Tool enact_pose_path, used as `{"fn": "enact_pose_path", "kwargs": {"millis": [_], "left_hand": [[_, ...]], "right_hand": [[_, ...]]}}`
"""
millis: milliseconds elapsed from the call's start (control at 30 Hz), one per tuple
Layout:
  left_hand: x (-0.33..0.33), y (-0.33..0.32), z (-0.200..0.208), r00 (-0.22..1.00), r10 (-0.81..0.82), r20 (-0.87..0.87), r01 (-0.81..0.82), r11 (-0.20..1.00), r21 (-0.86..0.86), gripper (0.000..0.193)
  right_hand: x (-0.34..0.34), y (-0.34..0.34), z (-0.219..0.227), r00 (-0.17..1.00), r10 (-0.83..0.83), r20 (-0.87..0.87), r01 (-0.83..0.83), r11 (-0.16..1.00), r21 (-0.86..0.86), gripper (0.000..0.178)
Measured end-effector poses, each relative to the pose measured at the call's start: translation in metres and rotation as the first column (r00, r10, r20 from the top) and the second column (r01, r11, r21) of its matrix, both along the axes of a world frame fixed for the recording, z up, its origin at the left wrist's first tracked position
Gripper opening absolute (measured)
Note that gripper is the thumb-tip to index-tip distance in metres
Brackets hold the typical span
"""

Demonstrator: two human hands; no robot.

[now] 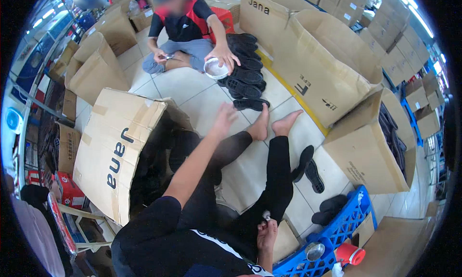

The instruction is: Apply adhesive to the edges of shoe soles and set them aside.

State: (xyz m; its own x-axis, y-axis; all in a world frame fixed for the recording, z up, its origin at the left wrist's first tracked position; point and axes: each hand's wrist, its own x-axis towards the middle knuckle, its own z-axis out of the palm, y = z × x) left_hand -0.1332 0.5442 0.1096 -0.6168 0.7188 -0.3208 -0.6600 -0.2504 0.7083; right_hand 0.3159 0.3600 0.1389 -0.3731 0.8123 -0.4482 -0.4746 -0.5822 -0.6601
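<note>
The white wad (266,214) sits pinched in my right hand (266,236), low by my right thigh, just left of the blue crate (346,219). That hand is clenched around it, fingers curled, resting against my black trousers. My left hand (224,117) is stretched out well away from the wad, up past my knees, fingers spread and loose, holding nothing; it is blurred and hovers over the floor (202,96) just short of the row of black soles (248,75). Farther from the crate, a co-worker sits on the floor beyond those soles, one hand on a white bowl (215,68). A pair of black soles (309,169) lies just above the crate, beside my right leg. An open box (118,152) lies on its side, left of my legs.
</note>
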Motion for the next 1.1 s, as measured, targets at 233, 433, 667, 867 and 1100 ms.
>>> {"fn": "enact_pose_path", "kwargs": {"millis": [233,433,667,867,1100], "left_hand": [[-0.098,0.032,0.039,0.988,0.152,0.032,-0.155,0.979,0.136,0.077],[-0.102,0.045,0.037,0.955,0.291,0.064,-0.297,0.918,0.262,0.055],[-0.081,0.01,0.038,0.976,0.197,0.088,-0.214,0.941,0.262,0.054],[-0.018,-0.033,0.016,0.986,0.167,0.017,-0.167,0.966,0.196,0.05],[0.096,-0.073,0.012,0.987,-0.134,0.092,0.121,0.984,0.134,0.044]], "right_hand": [[-0.009,0.007,0.005,0.998,-0.059,0.001,0.059,0.992,-0.109,0.016],[-0.018,0.006,0.008,0.996,-0.091,0.008,0.092,0.995,-0.05,0.016],[-0.016,0.006,0.001,0.996,-0.09,0.021,0.091,0.993,-0.072,0.014],[-0.012,0.004,-0.002,0.99,-0.121,-0.077,0.117,0.992,-0.057,0.017],[0.01,-0.01,0.003,0.932,-0.286,-0.221,0.278,0.958,-0.07,0.011]]}}
